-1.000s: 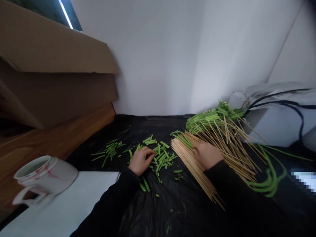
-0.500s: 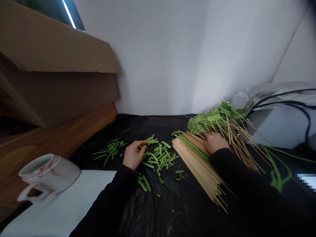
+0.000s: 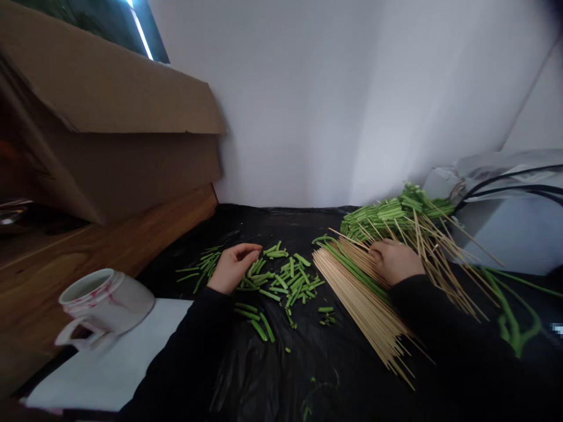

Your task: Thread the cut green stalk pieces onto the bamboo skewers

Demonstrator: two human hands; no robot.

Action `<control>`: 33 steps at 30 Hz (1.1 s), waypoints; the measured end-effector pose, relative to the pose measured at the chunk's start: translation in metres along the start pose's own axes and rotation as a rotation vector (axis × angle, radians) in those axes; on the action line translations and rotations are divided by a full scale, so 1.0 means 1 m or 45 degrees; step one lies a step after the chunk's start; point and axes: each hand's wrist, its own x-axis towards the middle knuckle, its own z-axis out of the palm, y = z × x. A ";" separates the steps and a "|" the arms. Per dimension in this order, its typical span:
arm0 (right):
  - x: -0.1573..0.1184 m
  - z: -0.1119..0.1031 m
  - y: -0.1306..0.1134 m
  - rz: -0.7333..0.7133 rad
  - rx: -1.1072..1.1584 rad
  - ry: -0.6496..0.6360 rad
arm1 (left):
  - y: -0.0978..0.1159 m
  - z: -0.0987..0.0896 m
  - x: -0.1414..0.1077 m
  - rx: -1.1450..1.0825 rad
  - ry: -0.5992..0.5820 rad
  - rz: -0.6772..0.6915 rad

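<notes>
Left hand [image 3: 233, 268]: thumb and fingers curved, tips nearly meeting, contents unclear, at left side of cut green pieces [image 3: 294, 282]. Right hand [image 3: 398, 262]: fingertips pinching thin stick [image 3: 347, 237], above stick bundle [image 3: 356, 296]. Long green stems [image 3: 358, 271] across bundle. Stacked green stems [image 3: 387, 214] far right. Mug [image 3: 118, 302] near left on white sheet [image 3: 105, 375]; cardboard box [image 3: 132, 99] far left.

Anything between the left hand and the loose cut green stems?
Nothing visible. The left hand is already at the left side of the central scatter of cut stems. The thin wooden sticks lie right of that scatter, the mug left of the hand; neither is between.
</notes>
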 end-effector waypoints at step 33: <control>0.042 -0.016 -0.169 -0.251 0.442 -0.833 | -0.011 0.081 0.063 0.717 -0.713 0.189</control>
